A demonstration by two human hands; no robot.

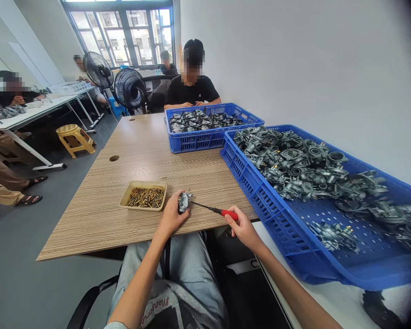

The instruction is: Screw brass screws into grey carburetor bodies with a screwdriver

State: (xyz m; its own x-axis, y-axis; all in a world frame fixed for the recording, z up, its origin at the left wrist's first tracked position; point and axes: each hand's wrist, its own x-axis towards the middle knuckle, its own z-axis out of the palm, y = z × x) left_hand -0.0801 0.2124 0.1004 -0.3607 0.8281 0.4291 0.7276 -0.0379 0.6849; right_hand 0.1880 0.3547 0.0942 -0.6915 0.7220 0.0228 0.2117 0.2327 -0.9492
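Two grips closed by near edge of table [99, 224]: left hand [173, 214] around metal part [183, 202], right hand [241, 225] around screwdriver [229, 214]; I judge screwdriver, held aslant, could slip, jabbing left hand.

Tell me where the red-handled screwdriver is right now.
In the head view, the red-handled screwdriver is below centre, in the right hand, its shaft pointing left toward the metal part in the left hand.

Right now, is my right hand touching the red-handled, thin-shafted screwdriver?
Touching: the head view shows the right hand gripping the screwdriver's red handle.
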